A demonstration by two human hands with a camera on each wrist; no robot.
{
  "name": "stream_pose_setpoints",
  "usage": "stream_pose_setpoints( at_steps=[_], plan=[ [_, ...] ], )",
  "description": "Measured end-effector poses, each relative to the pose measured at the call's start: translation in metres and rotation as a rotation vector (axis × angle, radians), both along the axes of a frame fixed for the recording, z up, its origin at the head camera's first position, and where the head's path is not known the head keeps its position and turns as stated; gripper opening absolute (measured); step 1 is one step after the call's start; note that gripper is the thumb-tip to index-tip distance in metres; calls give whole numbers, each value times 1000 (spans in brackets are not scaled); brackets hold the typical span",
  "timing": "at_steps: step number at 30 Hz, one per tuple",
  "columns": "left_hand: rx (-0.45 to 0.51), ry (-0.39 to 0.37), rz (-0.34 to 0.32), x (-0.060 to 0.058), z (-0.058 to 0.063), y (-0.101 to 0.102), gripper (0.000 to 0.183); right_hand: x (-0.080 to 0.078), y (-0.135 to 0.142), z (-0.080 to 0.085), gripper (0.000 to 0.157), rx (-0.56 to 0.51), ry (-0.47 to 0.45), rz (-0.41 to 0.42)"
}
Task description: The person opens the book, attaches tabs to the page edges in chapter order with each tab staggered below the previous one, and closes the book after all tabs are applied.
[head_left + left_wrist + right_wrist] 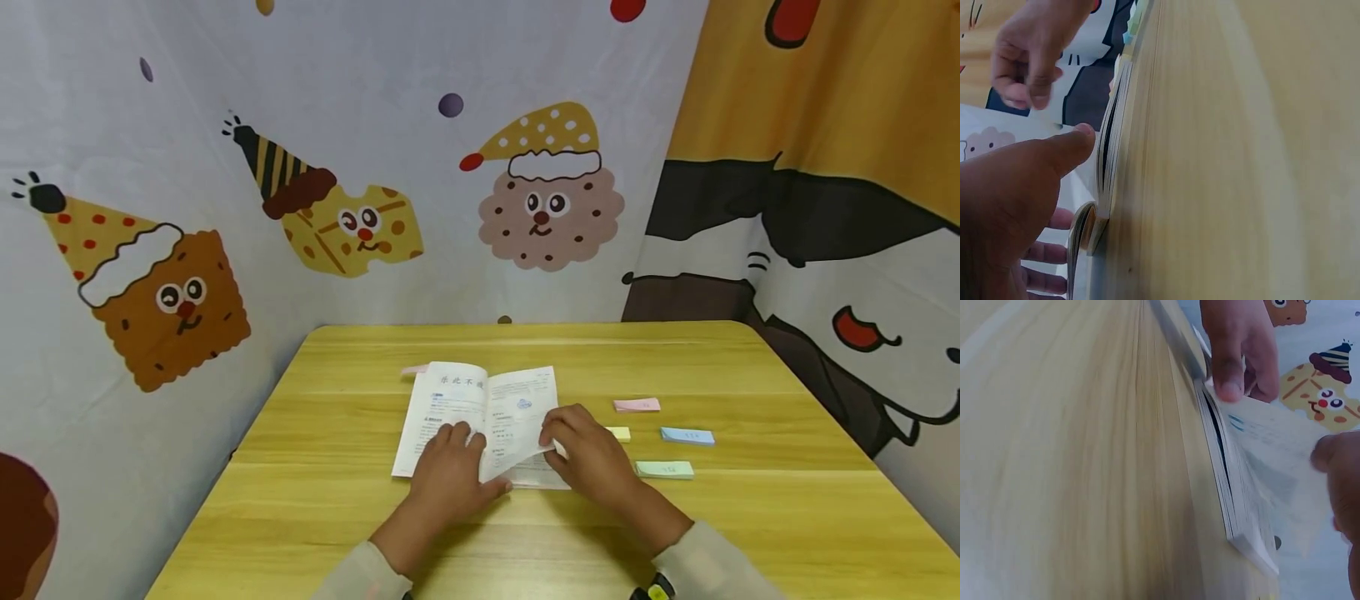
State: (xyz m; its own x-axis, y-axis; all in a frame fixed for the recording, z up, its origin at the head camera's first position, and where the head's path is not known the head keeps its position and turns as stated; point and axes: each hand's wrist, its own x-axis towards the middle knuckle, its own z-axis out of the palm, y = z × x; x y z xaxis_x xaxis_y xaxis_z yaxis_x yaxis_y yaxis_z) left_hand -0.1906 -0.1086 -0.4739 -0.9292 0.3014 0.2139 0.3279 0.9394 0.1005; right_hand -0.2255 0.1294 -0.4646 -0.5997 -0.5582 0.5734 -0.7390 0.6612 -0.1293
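An open book (450,408) with printed pages lies on the wooden table. My left hand (448,473) rests on its left page, fingers spread and the thumb reaching across the lower end of the spine. With my right hand (588,450) I pinch the outer edge of a right-hand page (513,425), which is lifted and bent above the pages beneath. The right wrist view shows this raised page (1279,444) stretching from the book block (1229,475) to my right thumb (1329,453). A pink tab (414,370) sticks out at the book's upper left.
Right of the book lie pads of sticky notes: pink (637,405), blue (687,436), green (664,470) and a yellow one (619,434) partly hidden by my right hand. A cartoon-printed curtain (420,292) hangs behind the table (300,517).
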Motion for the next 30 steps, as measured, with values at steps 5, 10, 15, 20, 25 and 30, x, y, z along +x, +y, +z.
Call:
stream_pose_setpoints(
  at_steps=[5,10,15,20,25,30],
  plan=[
    [12,28,26,0,0,1,60,5,-7,2,37,-78,17,-77],
    [115,118,127,-4,-1,2,63,7,-1,-3,51,-11,-189,-117],
    [236,266,263,-5,3,-1,80,4,11,-10,41,197,-331,29],
    [151,338,294,-7,5,-8,85,3,16,-11,24,221,-340,85],
    [40,281,176,-8,6,-8,57,3,18,-9,11,209,-317,114],
    [36,172,15,-4,2,-4,27,3,16,-7,14,217,-257,98]
  ],
)
